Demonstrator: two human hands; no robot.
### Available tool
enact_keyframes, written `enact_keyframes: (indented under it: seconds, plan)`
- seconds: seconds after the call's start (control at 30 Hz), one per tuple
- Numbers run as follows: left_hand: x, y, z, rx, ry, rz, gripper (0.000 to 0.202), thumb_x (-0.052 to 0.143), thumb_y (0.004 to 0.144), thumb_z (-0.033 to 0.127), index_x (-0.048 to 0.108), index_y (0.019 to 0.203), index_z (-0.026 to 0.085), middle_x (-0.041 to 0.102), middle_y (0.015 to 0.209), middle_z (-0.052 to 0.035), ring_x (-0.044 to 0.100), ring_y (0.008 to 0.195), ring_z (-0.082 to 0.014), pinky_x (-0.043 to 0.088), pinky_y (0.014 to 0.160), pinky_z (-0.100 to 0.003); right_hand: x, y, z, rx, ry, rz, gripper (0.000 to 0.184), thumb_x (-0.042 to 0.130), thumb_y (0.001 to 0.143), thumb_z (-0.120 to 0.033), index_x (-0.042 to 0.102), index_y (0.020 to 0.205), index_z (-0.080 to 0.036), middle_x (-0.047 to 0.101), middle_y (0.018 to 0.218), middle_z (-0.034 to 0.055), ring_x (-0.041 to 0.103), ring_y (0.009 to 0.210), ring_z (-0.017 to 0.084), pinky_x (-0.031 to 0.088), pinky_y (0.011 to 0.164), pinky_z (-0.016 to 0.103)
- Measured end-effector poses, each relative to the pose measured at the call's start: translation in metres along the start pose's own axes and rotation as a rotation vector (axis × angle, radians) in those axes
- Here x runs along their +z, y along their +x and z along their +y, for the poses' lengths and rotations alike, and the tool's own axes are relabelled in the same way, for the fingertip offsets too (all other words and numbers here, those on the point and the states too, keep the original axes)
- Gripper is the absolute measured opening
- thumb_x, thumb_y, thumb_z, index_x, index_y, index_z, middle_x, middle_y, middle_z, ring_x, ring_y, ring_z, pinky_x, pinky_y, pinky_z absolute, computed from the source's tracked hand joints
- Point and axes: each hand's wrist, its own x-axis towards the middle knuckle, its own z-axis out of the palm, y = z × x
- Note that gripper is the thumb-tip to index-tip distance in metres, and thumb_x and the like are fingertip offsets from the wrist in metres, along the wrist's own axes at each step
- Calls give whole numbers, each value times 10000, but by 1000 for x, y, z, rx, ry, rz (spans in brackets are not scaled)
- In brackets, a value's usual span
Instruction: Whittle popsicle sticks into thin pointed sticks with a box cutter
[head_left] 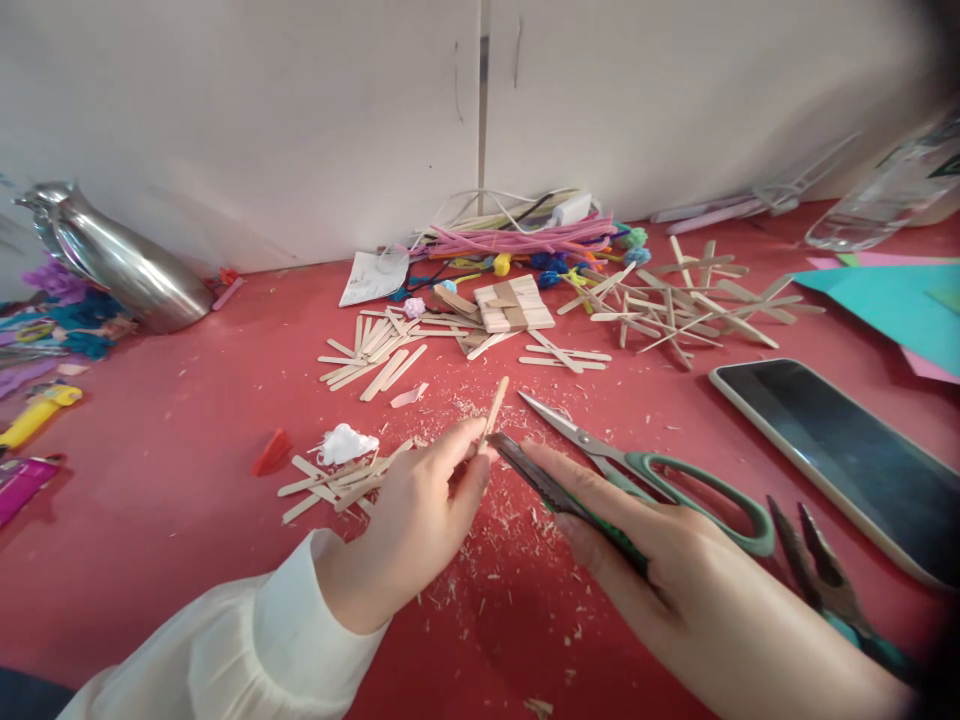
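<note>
Pinching the wooden stick [495, 405] by its lower end just above the table [187, 400], the left hand [412, 520] keeps its grip touching the dark-bladed tool [555, 490] clenched in the right hand [675, 570], so a slip off the thin wood could cut the fingertips [469, 440].

A red table [150, 520] fills the lower view under soft, even light with only faint shadows. Its far edge meets a plain white wall [225, 120] of two flat panels, joined at a dark vertical seam [481, 110] near the middle.
</note>
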Motion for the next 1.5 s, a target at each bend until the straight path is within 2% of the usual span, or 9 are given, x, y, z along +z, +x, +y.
enact_keyframes:
  seconds: [0.27,0.43,0.57,0.67,0.73,0.9,1.13,1.27,1.5]
  plan:
    - [-2,1,-1,-20,-6,-66,257,431,873,205,590,1073,172,690,724,-33,620,568,-121,480,534,-221,5,-11,4,-276,-621,150,651,361,693,-14,453,1322,-154,591,599,5,506,303,124,338,268,226]
    - [-6,4,1,-65,-2,-102,245,444,860,200,607,1040,168,677,685,-16,576,521,-110,448,497,-221,4,-14,0,-325,-847,161,739,396,600,-4,452,1323,-152,605,662,44,563,379,166,397,307,254]
    - [-6,6,0,-117,-134,-163,262,419,885,235,591,1071,167,671,691,-12,600,555,-116,475,531,-229,2,-7,4,-218,-522,142,597,366,734,-43,481,1302,-189,617,589,-4,551,342,131,381,294,217]
    - [-3,5,-2,-133,-191,-135,273,422,898,289,576,1095,181,691,736,-14,624,577,-118,495,564,-237,-1,0,4,-49,-119,46,529,369,827,-119,436,1335,-252,672,644,-26,597,443,108,470,413,195]
    - [-2,4,-3,-129,-195,-99,266,429,898,306,580,1077,181,701,757,-16,628,574,-115,497,566,-234,-3,2,2,40,57,-6,525,385,842,-154,415,1349,-288,631,560,-56,546,399,96,447,386,178]
    - [-2,4,-3,-105,-105,-59,257,454,887,324,591,1053,182,709,746,-15,633,564,-123,487,547,-236,-5,3,-4,298,333,-154,538,397,874,-319,337,1402,-234,351,358,-106,350,275,76,246,243,147]
    - [-2,5,-2,-7,56,22,273,434,906,313,601,1088,198,716,785,-28,639,607,-130,465,560,-242,-5,4,-6,458,640,-247,561,379,880,-378,277,1418,-253,397,480,-101,442,299,69,322,261,137]
    - [-2,3,-1,31,133,14,287,430,905,282,598,1121,195,706,724,-22,598,536,-128,430,506,-247,-5,3,-5,359,394,-208,524,359,889,-315,329,1402,-213,365,398,-108,406,274,72,277,252,136]
    - [-2,3,-1,-29,27,-88,308,419,896,263,597,1127,165,702,711,-41,627,566,-134,459,510,-226,5,-3,8,-102,-238,72,544,365,813,-111,428,1346,-196,650,588,-3,556,398,105,407,376,186]
